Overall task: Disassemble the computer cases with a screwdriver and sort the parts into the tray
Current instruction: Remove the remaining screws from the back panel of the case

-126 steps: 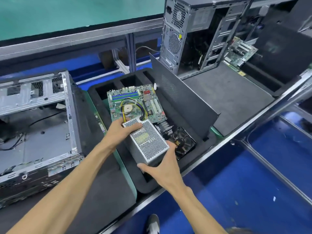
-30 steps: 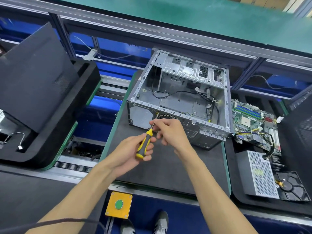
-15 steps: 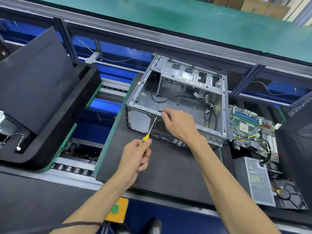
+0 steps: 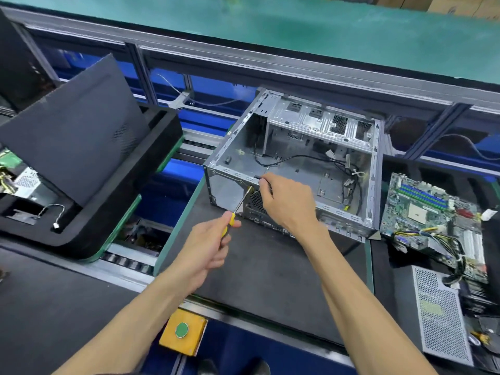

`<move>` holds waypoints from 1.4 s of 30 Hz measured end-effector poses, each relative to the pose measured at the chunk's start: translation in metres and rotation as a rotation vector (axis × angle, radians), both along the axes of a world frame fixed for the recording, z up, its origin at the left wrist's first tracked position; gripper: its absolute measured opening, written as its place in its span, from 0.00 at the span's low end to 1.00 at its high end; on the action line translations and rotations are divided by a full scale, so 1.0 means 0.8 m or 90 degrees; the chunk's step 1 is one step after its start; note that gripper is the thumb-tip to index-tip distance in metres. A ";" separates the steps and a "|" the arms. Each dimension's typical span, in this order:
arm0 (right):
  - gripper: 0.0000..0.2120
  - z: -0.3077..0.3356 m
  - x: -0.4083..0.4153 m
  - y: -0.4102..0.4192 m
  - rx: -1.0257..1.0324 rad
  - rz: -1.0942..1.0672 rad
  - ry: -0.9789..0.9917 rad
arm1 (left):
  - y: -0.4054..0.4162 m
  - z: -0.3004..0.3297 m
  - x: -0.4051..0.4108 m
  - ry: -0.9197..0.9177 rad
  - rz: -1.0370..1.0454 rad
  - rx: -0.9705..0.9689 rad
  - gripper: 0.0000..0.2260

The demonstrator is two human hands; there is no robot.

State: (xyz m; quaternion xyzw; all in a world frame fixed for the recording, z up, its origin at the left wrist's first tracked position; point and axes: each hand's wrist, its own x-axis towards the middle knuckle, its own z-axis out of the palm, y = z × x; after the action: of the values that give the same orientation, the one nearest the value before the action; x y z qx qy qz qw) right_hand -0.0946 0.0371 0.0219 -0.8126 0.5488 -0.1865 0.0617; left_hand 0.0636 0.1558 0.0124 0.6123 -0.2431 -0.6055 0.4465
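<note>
An open grey computer case point(image 4: 303, 125) lies on a black mat point(image 4: 270, 272), with loose black cables inside. My left hand point(image 4: 209, 244) grips a yellow-handled screwdriver point(image 4: 230, 221); its shaft points up at the case's near wall, beside the fan grille. My right hand point(image 4: 286, 201) rests on the near top rail of the case, its fingertips pinching a small black part at the rail. To the right, a black foam tray point(image 4: 384, 255) holds a green motherboard point(image 4: 430, 209), a silver power supply point(image 4: 438, 318) and a black fan at the lower right edge.
A second black foam tray point(image 4: 151, 163) stands at the left with a dark side panel point(image 4: 73, 142) leaning in it. A yellow box with a green button point(image 4: 181, 331) sits at the bench front. Conveyor rails and a green belt run behind.
The view has drawn closer to the case. My right hand has shifted slightly along the near rail. The screwdriver tip stays at the case's near wall.
</note>
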 end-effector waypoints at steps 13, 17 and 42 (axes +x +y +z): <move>0.15 -0.001 0.001 0.005 -0.043 -0.019 0.007 | 0.007 0.002 -0.014 0.198 0.101 0.025 0.16; 0.15 -0.002 0.000 0.006 -0.059 -0.017 0.001 | 0.006 0.010 -0.019 0.319 0.081 0.050 0.13; 0.16 0.000 0.001 0.009 -0.060 -0.015 0.022 | 0.016 -0.018 -0.017 -0.730 0.086 -0.269 0.09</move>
State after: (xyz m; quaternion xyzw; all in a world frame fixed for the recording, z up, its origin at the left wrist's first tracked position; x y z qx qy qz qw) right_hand -0.0936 0.0442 0.0222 -0.8111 0.5499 -0.1992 0.0115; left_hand 0.0502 0.1687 -0.0016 0.7528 -0.5199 -0.0884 0.3939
